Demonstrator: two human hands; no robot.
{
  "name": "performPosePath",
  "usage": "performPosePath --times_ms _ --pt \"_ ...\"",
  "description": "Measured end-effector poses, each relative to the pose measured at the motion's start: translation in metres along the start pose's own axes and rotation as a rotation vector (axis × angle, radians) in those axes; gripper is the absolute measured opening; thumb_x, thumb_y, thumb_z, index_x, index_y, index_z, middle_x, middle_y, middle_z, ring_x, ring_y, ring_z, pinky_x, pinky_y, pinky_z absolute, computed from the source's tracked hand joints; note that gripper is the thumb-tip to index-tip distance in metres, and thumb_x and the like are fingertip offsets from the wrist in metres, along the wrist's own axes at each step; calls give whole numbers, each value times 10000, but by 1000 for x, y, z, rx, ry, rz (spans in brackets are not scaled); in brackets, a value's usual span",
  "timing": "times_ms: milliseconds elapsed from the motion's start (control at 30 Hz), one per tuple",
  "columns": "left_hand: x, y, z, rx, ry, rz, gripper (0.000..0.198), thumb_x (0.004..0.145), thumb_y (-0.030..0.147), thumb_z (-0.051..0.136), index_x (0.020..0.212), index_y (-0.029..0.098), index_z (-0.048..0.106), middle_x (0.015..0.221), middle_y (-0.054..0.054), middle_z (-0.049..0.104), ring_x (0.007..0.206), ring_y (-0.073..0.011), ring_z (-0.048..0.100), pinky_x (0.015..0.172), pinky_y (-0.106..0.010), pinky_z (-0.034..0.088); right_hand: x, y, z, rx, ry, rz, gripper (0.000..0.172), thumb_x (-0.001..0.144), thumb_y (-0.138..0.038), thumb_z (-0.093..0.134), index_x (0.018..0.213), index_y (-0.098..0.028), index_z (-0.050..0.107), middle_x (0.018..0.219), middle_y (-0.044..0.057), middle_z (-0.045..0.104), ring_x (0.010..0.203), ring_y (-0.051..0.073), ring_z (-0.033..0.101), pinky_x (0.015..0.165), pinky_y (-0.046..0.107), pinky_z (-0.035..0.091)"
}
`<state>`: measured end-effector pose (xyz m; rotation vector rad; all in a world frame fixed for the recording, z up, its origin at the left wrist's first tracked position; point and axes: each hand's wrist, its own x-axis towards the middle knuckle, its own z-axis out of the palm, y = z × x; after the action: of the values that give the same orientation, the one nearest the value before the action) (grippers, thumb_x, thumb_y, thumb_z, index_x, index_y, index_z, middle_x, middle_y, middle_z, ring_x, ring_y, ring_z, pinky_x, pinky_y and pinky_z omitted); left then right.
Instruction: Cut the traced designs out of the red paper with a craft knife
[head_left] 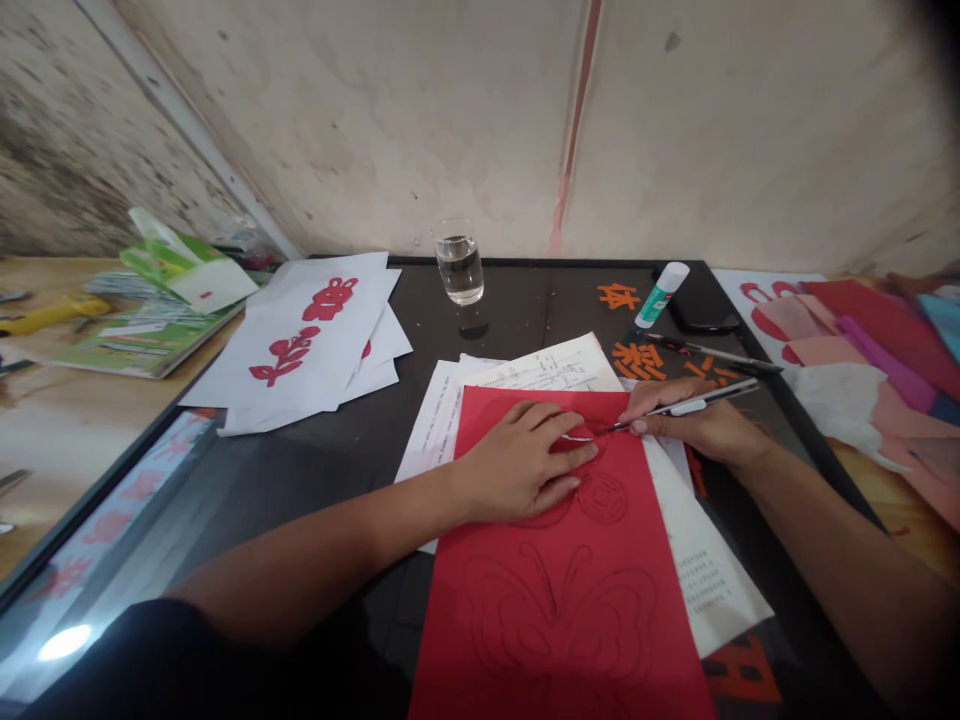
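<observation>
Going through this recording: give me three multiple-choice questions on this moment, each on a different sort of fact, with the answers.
1. Where does the glass of water stand?
A. Beside the yellow tool
B. Near the far edge of the black tabletop
C. On the printed pages

2. What colour are the cut-out characters near the glue stick?
A. Green
B. White
C. Orange

3. What is the right hand doing?
A. Holding a craft knife to the red paper
B. Lifting the glass
C. Resting empty

1: B, it stands on the black surface.
2: C, they show orange.
3: A, the knife's tip meets the paper beside the left hand.
</observation>
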<state>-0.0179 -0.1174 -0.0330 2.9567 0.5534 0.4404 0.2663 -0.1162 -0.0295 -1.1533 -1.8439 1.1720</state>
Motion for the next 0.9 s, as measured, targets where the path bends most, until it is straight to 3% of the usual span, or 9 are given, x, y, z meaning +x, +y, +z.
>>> performPosePath --times_ms 267,400,500,633,733,900 --pt "0 2 3 0 19 10 418 1001 408 389 1344 233 552 1352 -129 517 1214 -301 463 982 -487 422 0 0 0 -4 3 -2 131 749 -353 799 860 -283 803 829 30 734 786 176 652 719 306 503" --pt "-1 -7 -4 -17 145 26 386 994 396 423 1286 202 583 1336 -127 542 1184 -275 505 965 -451 445 0 5 1 69 66 -23 128 733 -368 810 849 -313 801 806 18 740 753 171 658 699 306 516" --pt "-3 -25 -23 3 257 -192 324 985 321 432 1209 181 621 1280 -122 579 1132 -256 543 954 -436 453 -1 10 1 98 187 -5 146 712 -405 820 829 -321 800 829 19 755 785 185 682 735 318 538" --pt "-9 -50 -44 -112 89 -574 317 899 300 570 1184 177 637 1178 -95 613 1080 -253 576 942 -419 464 -2 15 1 80 281 50 206 699 -410 828 876 -310 797 813 26 763 796 198 701 798 338 551" --pt "-11 -59 -45 -231 -14 -648 442 787 377 714 1178 182 647 1190 -87 588 1065 -254 584 956 -410 461 -2 15 1 102 293 83 237 697 -426 826 888 -289 795 788 32 763 751 193 701 756 322 558" --pt "-10 -66 -37 -357 42 -671 439 674 326 794 1076 178 696 1150 -82 566 959 -222 599 902 -382 486 0 15 3 205 351 114 318 616 -459 868 846 -254 789 775 49 763 724 219 709 714 344 571"
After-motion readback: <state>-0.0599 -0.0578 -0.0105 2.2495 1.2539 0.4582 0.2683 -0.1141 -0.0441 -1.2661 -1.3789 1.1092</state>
